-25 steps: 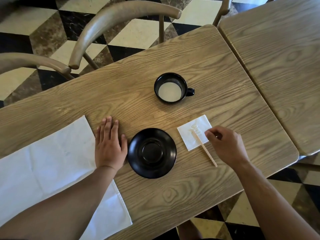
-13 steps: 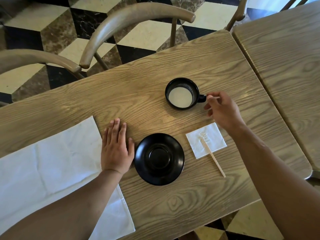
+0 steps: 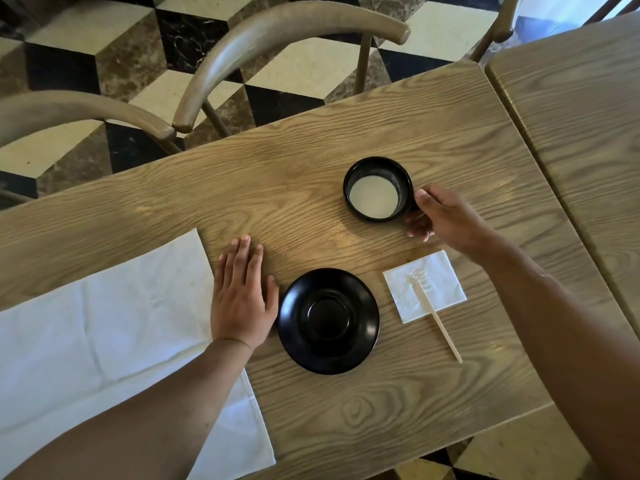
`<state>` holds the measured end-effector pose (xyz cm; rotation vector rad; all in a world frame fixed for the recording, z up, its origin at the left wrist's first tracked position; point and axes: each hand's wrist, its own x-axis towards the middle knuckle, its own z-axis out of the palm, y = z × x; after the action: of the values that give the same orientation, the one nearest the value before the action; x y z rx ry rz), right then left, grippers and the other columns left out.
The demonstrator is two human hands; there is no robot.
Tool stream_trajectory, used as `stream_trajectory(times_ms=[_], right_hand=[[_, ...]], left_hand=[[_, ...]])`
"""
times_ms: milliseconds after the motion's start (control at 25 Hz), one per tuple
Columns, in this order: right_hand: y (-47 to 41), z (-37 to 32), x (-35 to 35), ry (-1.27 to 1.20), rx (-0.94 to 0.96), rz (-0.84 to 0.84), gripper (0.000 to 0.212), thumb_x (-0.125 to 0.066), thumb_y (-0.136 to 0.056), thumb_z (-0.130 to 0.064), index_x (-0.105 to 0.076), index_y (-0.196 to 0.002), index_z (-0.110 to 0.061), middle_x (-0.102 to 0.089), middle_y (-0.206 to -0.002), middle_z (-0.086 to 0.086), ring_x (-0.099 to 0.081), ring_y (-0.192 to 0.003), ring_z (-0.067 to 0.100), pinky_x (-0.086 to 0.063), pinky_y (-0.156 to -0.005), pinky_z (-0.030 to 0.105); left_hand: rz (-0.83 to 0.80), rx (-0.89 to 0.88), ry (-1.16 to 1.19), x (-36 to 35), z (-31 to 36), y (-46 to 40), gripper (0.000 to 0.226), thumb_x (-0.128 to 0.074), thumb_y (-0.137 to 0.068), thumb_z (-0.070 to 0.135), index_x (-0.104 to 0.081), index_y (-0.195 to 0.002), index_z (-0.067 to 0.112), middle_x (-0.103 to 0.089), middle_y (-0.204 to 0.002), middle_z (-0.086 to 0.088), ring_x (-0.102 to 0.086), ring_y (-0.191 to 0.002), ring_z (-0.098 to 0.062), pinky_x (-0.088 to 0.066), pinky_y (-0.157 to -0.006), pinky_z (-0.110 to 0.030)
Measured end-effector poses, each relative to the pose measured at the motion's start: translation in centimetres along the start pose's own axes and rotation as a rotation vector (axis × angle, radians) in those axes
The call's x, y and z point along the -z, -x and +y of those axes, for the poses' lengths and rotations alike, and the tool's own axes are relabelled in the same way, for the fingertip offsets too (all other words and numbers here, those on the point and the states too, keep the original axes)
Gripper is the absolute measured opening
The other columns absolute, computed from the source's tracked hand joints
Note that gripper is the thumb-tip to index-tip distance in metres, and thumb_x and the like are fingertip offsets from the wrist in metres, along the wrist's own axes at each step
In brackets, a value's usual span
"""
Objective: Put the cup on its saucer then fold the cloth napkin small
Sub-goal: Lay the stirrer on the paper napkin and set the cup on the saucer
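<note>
From the head view, your right hand (image 3: 446,221) pinches the handle side of the black cup (image 3: 378,189) of pale drink, standing on the wood-grain table (image 3: 311,174) beyond its empty saucer (image 3: 328,320). Your left hand (image 3: 242,299) lies flat, fingers straight, beside the spread cloth napkin (image 3: 104,327). The paper napkin's (image 3: 424,286) embossing is unreadable. The floor (image 3: 311,71) is checkered.

L hand (image 3: 242,303) flat, fingers straight, palm down, R hand (image 3: 446,220) fingers curled, pinching, arm extended
</note>
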<state>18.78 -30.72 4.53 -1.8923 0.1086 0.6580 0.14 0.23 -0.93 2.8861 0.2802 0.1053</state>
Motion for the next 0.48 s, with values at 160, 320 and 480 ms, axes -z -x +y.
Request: stream_trajectory(times_ms=[160,320,480], right_hand=[[-0.51,0.24,0.23,-0.043,0.065,-0.069,0.031,-0.038,-0.110,-0.014,-0.052,-0.084,-0.007,-0.063,-0.076,0.014,-0.064,-0.052,0.016,-0.049,-0.050,0.027],[-0.76,0.72,0.29,-0.080,0.082,-0.075,0.033,-0.039,-0.110,-0.012,-0.050,-0.079,-0.007,-0.063,-0.070,0.015,-0.064,-0.051,0.016,-0.050,-0.049,0.025],[-0.70,1.01,-0.36,-0.104,0.095,-0.122,0.035,-0.038,-0.110,-0.012,-0.049,-0.077,-0.009,-0.063,-0.066,0.013,-0.062,-0.051,0.017,-0.049,-0.050,0.026]], left_hand=[[-0.010,-0.001,-0.001,0.16,0.23,0.00,0.060,-0.037,-0.099,0.033,-0.049,-0.148,0.001,-0.037,-0.163,-0.020,-0.031,-0.154,-0.036,-0.027,-0.125,-0.055],[0.009,-0.016,-0.001,-0.03,0.15,0.01,0.059,-0.038,-0.099,0.033,-0.050,-0.147,0.001,-0.039,-0.162,-0.020,-0.031,-0.154,-0.036,-0.028,-0.124,-0.055],[0.018,-0.008,0.001,-0.03,0.22,0.05,0.059,-0.038,-0.099,0.034,-0.051,-0.146,0.001,-0.039,-0.161,-0.020,-0.033,-0.153,-0.036,-0.029,-0.124,-0.055]])
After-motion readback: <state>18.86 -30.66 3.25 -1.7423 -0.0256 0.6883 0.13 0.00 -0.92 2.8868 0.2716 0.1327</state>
